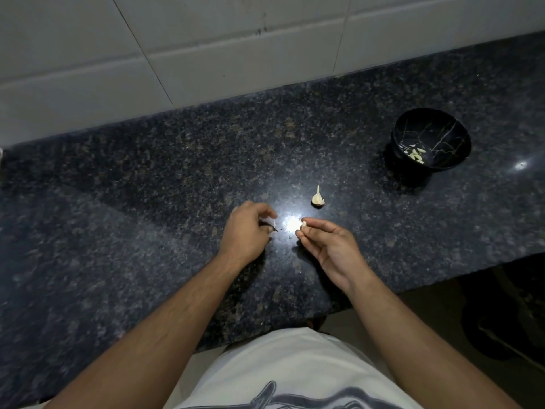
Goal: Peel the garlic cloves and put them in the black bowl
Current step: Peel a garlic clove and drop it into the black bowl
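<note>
A small garlic clove (303, 224) is pinched between the thumb and fingertips of my right hand (330, 249), just above the dark granite counter (147, 202). To its left, my left hand (246, 234) hovers palm down with curled fingers around a scrap of whitish garlic skin (269, 222). A partly broken garlic bulb (318, 198) stands on the counter just beyond both hands. The black bowl (454, 143) with pale veining sits at the far right and holds several peeled cloves (416, 154).
A pale tiled wall (206, 39) rises behind the counter. The counter's front edge runs close to my body, and it ends at the right, where a dark floor area with a shoe (507, 320) shows. A bright light glare lies between my hands.
</note>
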